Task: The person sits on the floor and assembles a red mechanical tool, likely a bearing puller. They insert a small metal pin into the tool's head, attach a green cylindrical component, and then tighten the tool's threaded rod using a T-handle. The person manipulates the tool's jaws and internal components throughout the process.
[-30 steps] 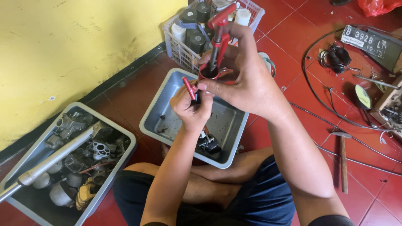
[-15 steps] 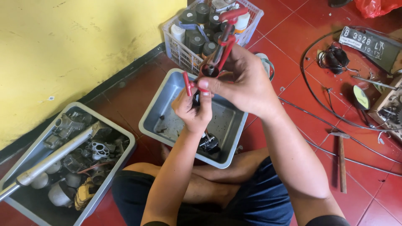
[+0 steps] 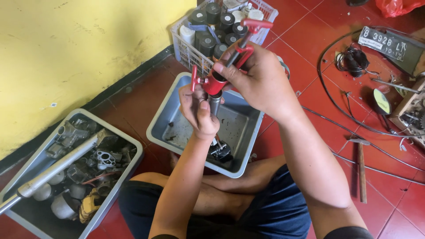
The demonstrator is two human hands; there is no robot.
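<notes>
Now tilted differently than half a second back: red clamp tool (image 3: 226,66) swung so its long screw runs up and to the right, T-handle out over the white plastic crate (image 3: 186,51) rather than tucked against the knuckles. Also shifted, with both hands spread a little further apart along the tool. Held above the grey tray (image 3: 195,132), over its far rim. Right hand (image 3: 261,82) wrapped round the upper part, fingers pressed together on the red body and dark screw. Left hand (image 3: 200,110) closed from below on the grey metal stem under the red collar, thumb laid up along it. Glossy red paint on the tool, a small cross-shaped knob at its left side, dull steel below. At the stem's lower end, a dark, oily-looking metal part (image 3: 220,151) down inside the tray. Smooth grey plastic, rounded corners, grimy floor. Second grey tray (image 3: 133,152) at left, heaped with dull cast-metal parts and a long pale tube. Dark round caps packed in the latticed crate. Shiny red floor tiles, with a hammer (image 3: 361,168) lying off to the right.
</notes>
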